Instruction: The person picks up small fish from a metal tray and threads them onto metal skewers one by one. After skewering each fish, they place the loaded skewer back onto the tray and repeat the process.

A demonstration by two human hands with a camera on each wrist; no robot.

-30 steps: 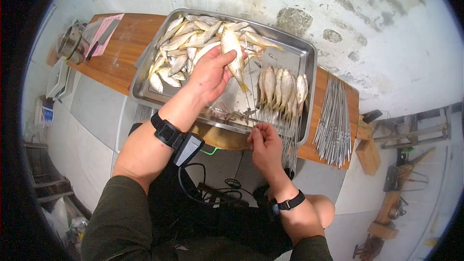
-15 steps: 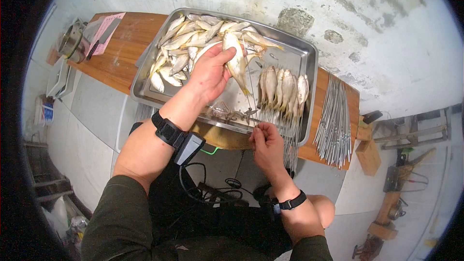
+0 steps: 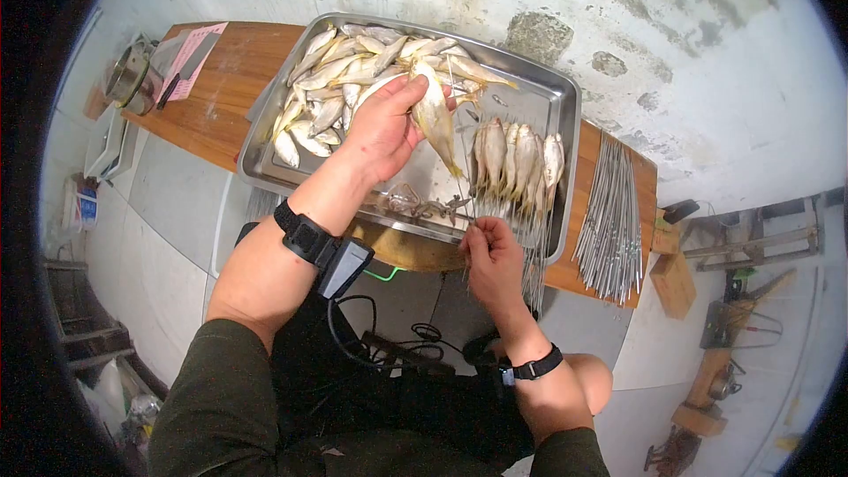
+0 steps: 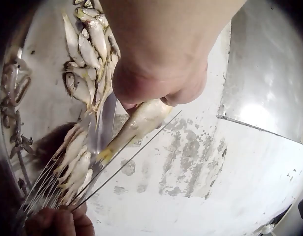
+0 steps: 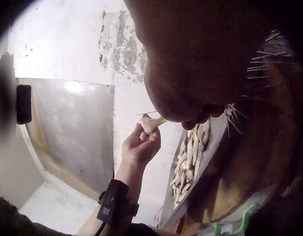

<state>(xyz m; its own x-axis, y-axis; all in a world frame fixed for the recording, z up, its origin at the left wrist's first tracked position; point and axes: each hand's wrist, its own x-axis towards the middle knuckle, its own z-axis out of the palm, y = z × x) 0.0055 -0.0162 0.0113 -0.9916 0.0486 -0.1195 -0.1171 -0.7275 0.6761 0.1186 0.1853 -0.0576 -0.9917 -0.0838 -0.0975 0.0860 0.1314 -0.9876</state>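
Note:
My left hand grips a yellow-bellied fish above the tray, its tail pointing down toward my right hand. Between the thumb and fingers of my right hand is the lower end of thin metal skewers. One skewer runs up alongside the fish and past it; another reaches the fish near its tail in the left wrist view. Beside it in the tray lies a row of skewered fish, skewer ends over the near rim. A pile of loose fish fills the tray's left side.
The metal tray sits on a wooden table against a stained wall. A bundle of bare skewers lies to its right. A knife on pink paper and a metal pot are at far left. Small dark scraps lie in the tray.
My right hand has moved slightly right and up with the skewers. The held fish has shifted a little, its tail now lower and further right.

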